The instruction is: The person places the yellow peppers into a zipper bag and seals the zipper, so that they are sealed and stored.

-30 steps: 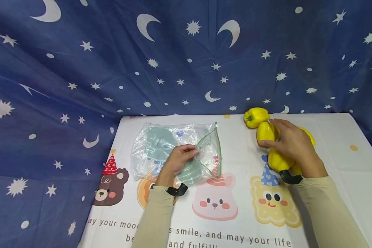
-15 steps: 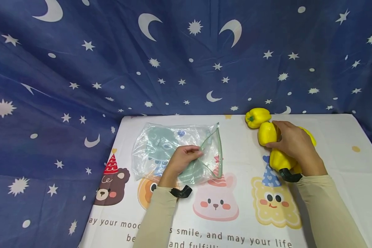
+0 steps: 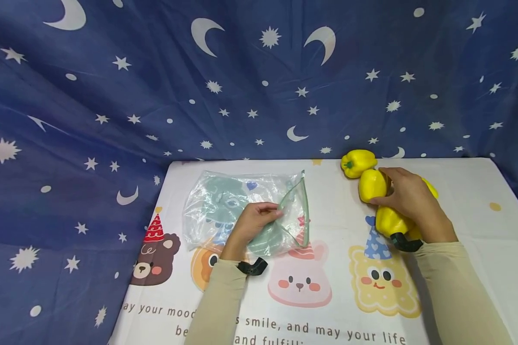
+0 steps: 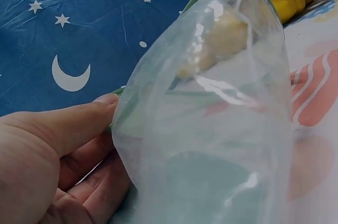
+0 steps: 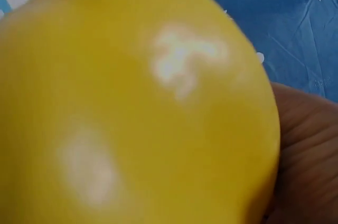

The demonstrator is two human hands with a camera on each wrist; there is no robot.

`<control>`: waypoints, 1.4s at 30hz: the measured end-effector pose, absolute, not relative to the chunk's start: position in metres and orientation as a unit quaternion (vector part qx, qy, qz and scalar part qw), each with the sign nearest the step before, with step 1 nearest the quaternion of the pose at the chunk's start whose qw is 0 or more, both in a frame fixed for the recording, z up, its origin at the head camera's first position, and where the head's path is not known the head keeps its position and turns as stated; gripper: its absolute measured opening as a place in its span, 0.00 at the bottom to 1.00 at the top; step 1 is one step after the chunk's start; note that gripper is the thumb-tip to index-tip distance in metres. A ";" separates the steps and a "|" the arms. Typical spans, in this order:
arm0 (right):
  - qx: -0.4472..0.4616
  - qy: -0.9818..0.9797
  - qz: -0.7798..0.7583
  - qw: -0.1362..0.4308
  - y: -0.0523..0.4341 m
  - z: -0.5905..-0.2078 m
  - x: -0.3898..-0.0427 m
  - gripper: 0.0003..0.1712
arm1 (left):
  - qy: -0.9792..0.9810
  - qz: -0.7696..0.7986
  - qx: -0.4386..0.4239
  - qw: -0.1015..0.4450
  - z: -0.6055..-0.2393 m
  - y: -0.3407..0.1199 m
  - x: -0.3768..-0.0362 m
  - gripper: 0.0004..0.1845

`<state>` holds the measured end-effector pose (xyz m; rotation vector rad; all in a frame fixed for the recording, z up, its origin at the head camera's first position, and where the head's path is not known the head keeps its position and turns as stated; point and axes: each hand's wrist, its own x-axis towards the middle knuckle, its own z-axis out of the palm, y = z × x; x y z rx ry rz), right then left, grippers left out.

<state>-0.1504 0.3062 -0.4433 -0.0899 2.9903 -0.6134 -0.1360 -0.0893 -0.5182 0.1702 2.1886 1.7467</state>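
Observation:
My left hand (image 3: 251,223) pinches the green-edged rim of a clear plastic zip bag (image 3: 195,206), which lies on the table in the head view. The bag's mouth gapes toward the right; in the left wrist view its clear film (image 4: 211,129) bulges beside my thumb (image 4: 87,115). At the right, my right hand (image 3: 407,194) holds a yellow bell pepper (image 3: 371,186) between thumb and fingers; the fingertips are partly hidden. A nearer yellow bell pepper (image 3: 390,221) lies under that hand and wrist. Smooth yellow pepper skin (image 5: 132,102) fills most of the right wrist view.
Another yellow bell pepper (image 3: 359,163) lies at the table's back edge, stem toward the left. One more pepper (image 3: 430,187) shows partly behind my right hand. A white cloth printed with cartoon figures covers the table (image 3: 466,282); a blue starry curtain (image 3: 241,96) hangs behind.
My right thumb has shifted slightly to the right on the pepper. The left hand has moved a touch right with the bag's rim still pinched. The other peppers look the same.

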 end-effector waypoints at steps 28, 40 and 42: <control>-0.142 0.960 -0.235 -0.052 0.268 -0.430 -0.125 0.51 | 0.774 0.608 0.064 0.166 -0.524 -0.090 -0.136 0.18; -0.179 0.953 -0.233 -0.071 0.251 -0.439 -0.126 0.52 | 0.767 0.611 0.081 0.179 -0.495 -0.090 -0.128 0.15; -0.179 0.953 -0.234 -0.067 0.248 -0.440 -0.126 0.52 | 0.766 0.612 0.082 0.178 -0.493 -0.089 -0.127 0.15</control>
